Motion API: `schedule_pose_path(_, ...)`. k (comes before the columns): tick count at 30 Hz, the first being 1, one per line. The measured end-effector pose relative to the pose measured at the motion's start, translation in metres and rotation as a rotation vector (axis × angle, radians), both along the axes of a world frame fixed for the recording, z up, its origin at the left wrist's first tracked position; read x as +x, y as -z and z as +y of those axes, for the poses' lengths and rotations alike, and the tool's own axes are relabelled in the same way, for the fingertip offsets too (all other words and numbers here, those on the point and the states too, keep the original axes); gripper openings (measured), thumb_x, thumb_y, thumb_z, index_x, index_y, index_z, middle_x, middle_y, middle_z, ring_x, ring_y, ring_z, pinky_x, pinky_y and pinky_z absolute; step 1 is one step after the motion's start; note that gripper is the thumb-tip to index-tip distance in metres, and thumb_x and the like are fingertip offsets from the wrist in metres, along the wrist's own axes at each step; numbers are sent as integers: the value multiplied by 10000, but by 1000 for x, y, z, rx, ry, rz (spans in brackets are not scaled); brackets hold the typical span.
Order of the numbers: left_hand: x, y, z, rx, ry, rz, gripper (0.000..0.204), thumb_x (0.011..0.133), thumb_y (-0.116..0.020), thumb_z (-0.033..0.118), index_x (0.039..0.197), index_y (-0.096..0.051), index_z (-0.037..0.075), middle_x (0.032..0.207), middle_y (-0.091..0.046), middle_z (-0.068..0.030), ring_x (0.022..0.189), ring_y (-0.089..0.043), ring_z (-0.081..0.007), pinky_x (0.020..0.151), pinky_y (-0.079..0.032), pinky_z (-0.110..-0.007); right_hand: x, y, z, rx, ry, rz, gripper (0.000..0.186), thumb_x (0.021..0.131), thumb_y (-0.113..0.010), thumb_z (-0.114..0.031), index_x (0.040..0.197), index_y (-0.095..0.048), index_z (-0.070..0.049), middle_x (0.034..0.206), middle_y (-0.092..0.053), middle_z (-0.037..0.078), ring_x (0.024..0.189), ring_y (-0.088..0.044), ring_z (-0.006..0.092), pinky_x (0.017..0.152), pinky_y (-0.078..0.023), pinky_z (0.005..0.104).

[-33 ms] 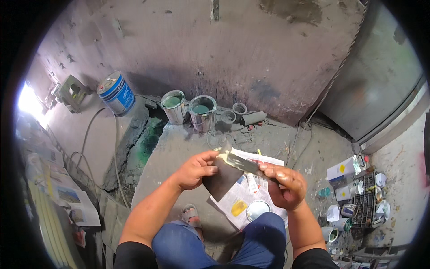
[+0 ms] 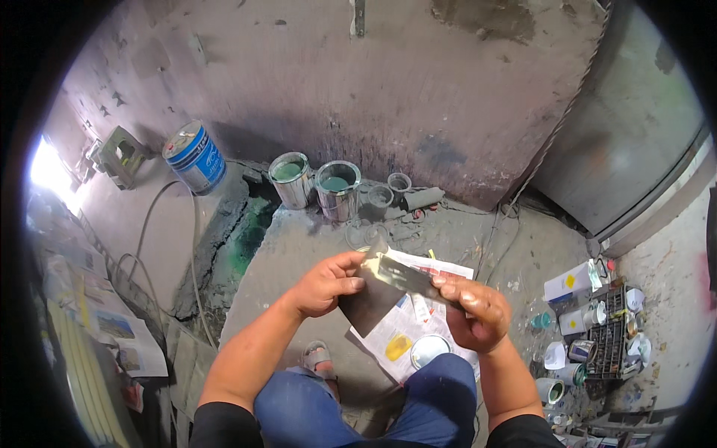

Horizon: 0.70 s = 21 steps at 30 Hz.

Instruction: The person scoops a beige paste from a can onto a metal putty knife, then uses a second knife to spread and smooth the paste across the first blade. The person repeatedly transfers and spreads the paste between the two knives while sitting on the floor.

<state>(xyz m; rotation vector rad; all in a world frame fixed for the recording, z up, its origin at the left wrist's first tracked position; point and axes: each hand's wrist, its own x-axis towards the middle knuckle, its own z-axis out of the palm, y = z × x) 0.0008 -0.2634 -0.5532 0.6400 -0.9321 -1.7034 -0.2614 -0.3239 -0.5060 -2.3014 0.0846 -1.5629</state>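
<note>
A dark, flat mixing plate (image 2: 366, 306) is pinched at its left side by my left hand (image 2: 327, 285), thumb on top. In my right hand (image 2: 478, 310) is a putty knife (image 2: 403, 275), its metal blade resting against the plate's upper part. Pale yellow paste (image 2: 376, 263) clings to the blade's end and the plate beside it. Below the hands lies a newspaper sheet (image 2: 377, 351), bearing a white tube (image 2: 422, 308), a yellow paste smear (image 2: 399, 346) and a round lid (image 2: 429, 348).
Two open paint cans (image 2: 337, 190) and small cups (image 2: 399, 181) stand along the wall. A blue bucket (image 2: 196, 158) sits at the left, near a hose (image 2: 196, 254) and broken concrete edge. On the right are a dark crate (image 2: 606, 336) and several containers.
The putty knife's blade has shifted very slightly against the plate, and the paste at its end looks a little different. Both hands stay almost in place.
</note>
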Motion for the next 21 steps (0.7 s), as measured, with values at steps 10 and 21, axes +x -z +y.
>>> schedule_pose_path(10, -21, -44, 6, -126, 18, -217, 420, 915, -545, 53, 1317, -441, -13, 1204, -580, -74, 1088, -545, -137, 955, -424, -301, -18, -16, 22, -24, 61, 78, 660, 639, -555, 212, 1226, -496, -84, 1137, -640, 121, 952, -633, 296, 844, -535, 390)
schedule_pose_path(21, -36, -67, 21, -205, -117, -419, 391, 917, -514, 53, 1298, -471, -20, 1174, -586, -56, 1051, -541, -120, 924, -426, -285, -21, -17, 18, 23, 132, 180, 690, 648, -584, 184, 1269, -501, -104, 1178, -638, 52, 980, -600, 274, 882, -484, 374)
